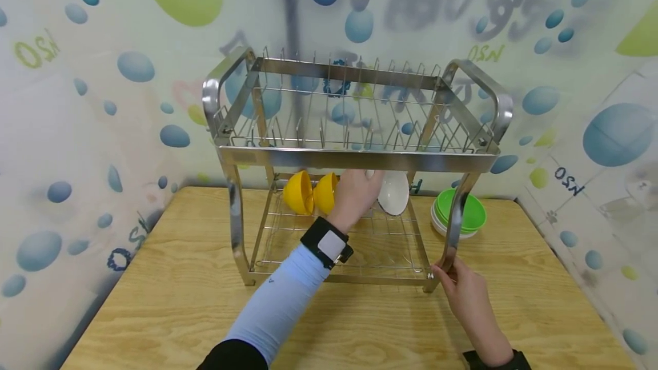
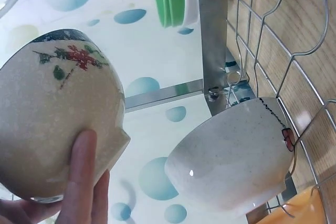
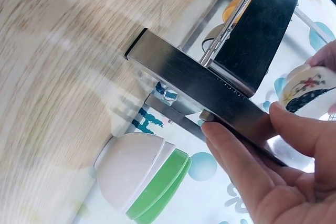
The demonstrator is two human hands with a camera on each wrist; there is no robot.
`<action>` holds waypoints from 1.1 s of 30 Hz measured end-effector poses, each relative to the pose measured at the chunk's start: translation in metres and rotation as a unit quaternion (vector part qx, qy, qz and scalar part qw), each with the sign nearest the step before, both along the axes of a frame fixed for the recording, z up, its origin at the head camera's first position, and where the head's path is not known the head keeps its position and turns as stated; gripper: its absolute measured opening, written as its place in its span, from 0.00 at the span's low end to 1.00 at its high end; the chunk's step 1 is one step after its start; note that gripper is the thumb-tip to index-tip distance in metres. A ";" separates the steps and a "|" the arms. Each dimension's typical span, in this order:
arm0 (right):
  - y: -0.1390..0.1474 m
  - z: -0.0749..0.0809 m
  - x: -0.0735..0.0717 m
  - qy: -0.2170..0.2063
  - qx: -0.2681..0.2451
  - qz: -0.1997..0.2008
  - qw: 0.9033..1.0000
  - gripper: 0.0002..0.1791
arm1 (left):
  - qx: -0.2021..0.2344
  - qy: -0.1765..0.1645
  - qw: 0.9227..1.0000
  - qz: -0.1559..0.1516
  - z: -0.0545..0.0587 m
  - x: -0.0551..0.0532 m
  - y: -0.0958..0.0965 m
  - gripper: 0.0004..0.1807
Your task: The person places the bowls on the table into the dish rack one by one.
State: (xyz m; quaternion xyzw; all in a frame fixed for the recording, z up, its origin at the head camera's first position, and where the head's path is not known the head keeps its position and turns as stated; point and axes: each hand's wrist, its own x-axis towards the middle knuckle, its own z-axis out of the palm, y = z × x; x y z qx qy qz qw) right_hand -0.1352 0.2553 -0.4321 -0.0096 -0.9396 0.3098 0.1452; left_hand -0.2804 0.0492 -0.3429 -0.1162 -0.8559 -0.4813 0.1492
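Reaching from the front edge of the table (image 1: 154,256) with the left arm — long, sloping forward and to the right, in between the two tiers of a dish rack (image 1: 360,159). Gripping a white flowered bowl (image 2: 58,103) in the left hand (image 1: 357,196), with the fingers parted only as far as the bowl needs and laid along its outer wall. Holding it in the air over the right half of the lower shelf (image 1: 380,280), below the upper tier. Keeping it tilted, with the mouth turned roughly toward the rack's right end, the foot toward the left, and the axis on a slant.

Pinching the right front post (image 1: 454,221) with the right hand (image 1: 468,296), low by the shelf's front right corner — thumb and fingers on opposite sides. Can see two yellow bowls (image 1: 297,193) on edge near the shelf's rear left, with a second white bowl (image 2: 226,156) beside them. Can also see green bowls (image 1: 473,213) stacked near the table's back right corner.
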 end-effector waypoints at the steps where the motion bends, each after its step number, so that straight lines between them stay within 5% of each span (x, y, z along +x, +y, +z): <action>1: 0.000 0.000 0.000 0.001 0.000 0.000 1.000 0.07 | -0.002 0.018 1.000 -0.004 0.000 -0.003 0.002 0.29; 7: 0.000 -0.001 -0.001 0.010 0.004 0.001 1.000 0.07 | -0.040 0.085 0.995 -0.011 -0.003 -0.019 0.018 0.28; 13: -0.001 -0.003 -0.002 0.021 0.007 0.002 1.000 0.07 | -0.048 0.087 0.995 -0.024 -0.005 -0.030 0.033 0.23; 17: -0.001 -0.002 -0.002 0.020 0.002 0.000 1.000 0.07 | -0.086 0.095 0.992 -0.005 -0.008 -0.035 0.043 0.22; 23: 0.000 -0.002 -0.001 0.013 0.000 -0.001 1.000 0.07 | -0.195 0.116 0.973 0.035 -0.013 -0.037 0.054 0.29; 33: 0.001 -0.004 -0.002 0.024 0.007 -0.006 1.000 0.07 | -0.294 0.121 0.946 0.068 -0.027 -0.049 0.068 0.27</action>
